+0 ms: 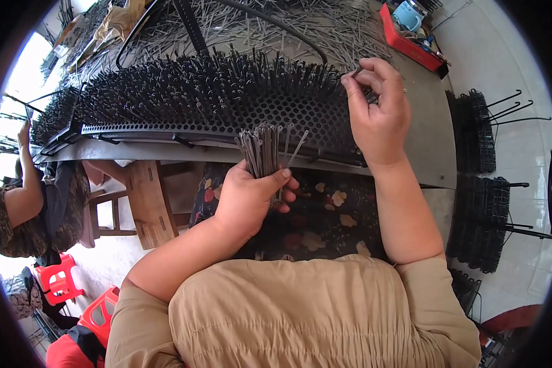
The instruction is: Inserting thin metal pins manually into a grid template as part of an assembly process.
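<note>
Here the left hand (248,196) is clenched round a bundle of thin grey metal pins (260,150), held just off the near edge of the grey worktop (426,141). The right hand (377,104) pinches 1 pin at the right end of the black perforated honeycomb board (300,107), already bristling with pins. Best keep each pin upright over its hole. Loose pins litter the far edge; a red tray (411,43) sits at the far right corner.
</note>
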Available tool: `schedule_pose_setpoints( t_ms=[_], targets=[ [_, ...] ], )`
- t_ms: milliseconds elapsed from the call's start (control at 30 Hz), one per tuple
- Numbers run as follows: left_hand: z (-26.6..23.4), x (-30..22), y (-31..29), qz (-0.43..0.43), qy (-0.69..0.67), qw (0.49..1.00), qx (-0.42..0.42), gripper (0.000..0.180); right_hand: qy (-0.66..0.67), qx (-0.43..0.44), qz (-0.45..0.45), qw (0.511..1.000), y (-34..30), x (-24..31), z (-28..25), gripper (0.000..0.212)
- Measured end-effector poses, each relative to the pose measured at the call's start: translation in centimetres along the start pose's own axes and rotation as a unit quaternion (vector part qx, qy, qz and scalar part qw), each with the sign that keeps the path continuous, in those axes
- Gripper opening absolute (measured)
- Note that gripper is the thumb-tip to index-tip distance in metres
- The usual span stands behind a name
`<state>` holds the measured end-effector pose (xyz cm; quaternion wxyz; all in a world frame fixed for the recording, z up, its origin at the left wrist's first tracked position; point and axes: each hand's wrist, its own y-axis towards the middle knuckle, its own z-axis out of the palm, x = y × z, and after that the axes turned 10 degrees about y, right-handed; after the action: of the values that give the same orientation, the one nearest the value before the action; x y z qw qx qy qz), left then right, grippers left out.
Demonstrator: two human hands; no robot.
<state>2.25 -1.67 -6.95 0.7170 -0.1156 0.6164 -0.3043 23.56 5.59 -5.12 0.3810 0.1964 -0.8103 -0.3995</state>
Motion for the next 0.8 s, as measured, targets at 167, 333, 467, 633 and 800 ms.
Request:
schedule_pose_setpoints(
  t_ms=[167,333,467,633,800],
  targets=[
    [0.2,0.0,-0.1,0.008,0.0,1.0,0.002,0.01,-0.115,0.047,-0.153,0.98,1.2,0.1,-0.7,0.018],
    [-0.1,0.3,0.0,0.017,-0.012,1.0,0.004,0.009,-0.015,0.046,0.038,0.998,-0.1,3.2,-0.5,0.014],
    [0.2,0.1,-0.2,0.033,-0.042,0.998,0.028,0.008,0.3,0.167,0.379,0.859,-2.8,6.4,-1.0,0.028],
    [0.4,0.0,-0.3,0.025,-0.018,0.999,0.018,0.008,0.337,0.028,0.362,0.868,-0.8,4.6,-1.4,0.035],
    [0.4,0.1,-0.3,0.015,0.021,0.999,0.024,0.008,0.089,-0.082,0.055,0.991,-0.2,0.7,-1.1,0.033]
  ],
)
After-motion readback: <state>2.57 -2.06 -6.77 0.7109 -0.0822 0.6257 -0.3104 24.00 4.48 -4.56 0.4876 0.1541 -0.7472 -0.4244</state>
